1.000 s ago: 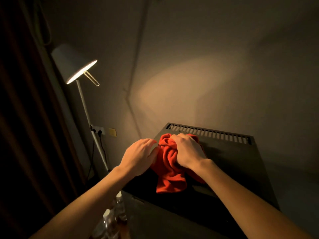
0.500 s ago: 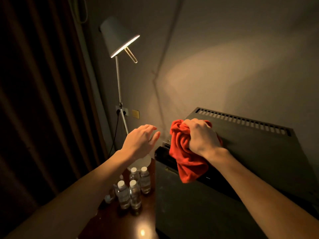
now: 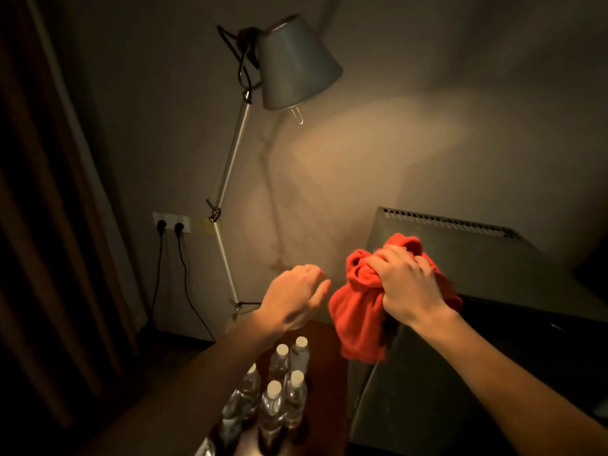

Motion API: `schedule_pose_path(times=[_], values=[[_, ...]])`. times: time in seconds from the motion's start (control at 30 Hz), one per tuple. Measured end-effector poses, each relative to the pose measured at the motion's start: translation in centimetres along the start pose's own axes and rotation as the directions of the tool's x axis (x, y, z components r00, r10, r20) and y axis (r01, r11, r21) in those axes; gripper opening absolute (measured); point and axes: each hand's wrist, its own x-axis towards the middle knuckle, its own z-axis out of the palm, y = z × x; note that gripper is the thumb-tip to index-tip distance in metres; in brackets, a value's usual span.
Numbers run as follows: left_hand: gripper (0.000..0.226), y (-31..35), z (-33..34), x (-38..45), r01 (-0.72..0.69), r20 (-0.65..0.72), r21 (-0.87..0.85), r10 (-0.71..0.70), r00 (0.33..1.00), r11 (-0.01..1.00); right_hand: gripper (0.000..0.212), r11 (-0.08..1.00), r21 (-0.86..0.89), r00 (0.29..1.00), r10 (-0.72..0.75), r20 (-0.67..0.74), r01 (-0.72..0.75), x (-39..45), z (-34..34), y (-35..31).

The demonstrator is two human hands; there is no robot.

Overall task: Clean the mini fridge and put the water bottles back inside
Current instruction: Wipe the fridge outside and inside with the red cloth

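Observation:
The dark mini fridge [image 3: 513, 278] stands at the right, with a vent grille along its back top edge. My right hand [image 3: 406, 283] grips a bunched red cloth [image 3: 358, 311] at the fridge's front left top corner; part of the cloth hangs over the edge. My left hand [image 3: 294, 296] hovers just left of the cloth, holding nothing, its fingers loosely curled. Several clear water bottles [image 3: 279, 390] with white caps stand upright on a dark wooden table [image 3: 324, 432] below my left forearm, left of the fridge.
A tall lamp [image 3: 296, 64] with a grey shade leans over from the left; its pole [image 3: 227, 199] runs down to a base behind the bottles. A wall socket [image 3: 171, 222] holds two black plugs with cables. A dark curtain [image 3: 49, 225] fills the left side.
My left hand has let go of the cloth and drawn away to the left. My right hand has slid the cloth from the fridge top to its front left corner. The view has swung left.

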Motion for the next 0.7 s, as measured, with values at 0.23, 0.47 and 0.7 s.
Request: schedule_pose_path(times=[0.23, 0.47, 0.7], values=[[0.039, -1.2, 2.4, -0.9, -0.094, 0.034, -0.17, 0.102, 0.994, 0.981, 0.054, 0.981, -0.192, 0.997, 0.002, 0.076, 0.013, -2.4, -0.3, -2.6], [0.048, -2.8, 5.8, -0.4, -0.123, 0.065, -0.217, 0.14, 0.988, 0.968, 0.031, 0.915, -0.343, 0.977, -0.208, 0.047, 0.212, -3.7, 2.6, -2.8], [0.044, -4.4, 8.7, 2.3, -0.112, 0.072, -0.222, 0.131, 0.989, 0.969, 0.039, 0.854, -0.431, 0.956, -0.252, 0.152, 0.293, -2.5, 6.4, -2.7]])
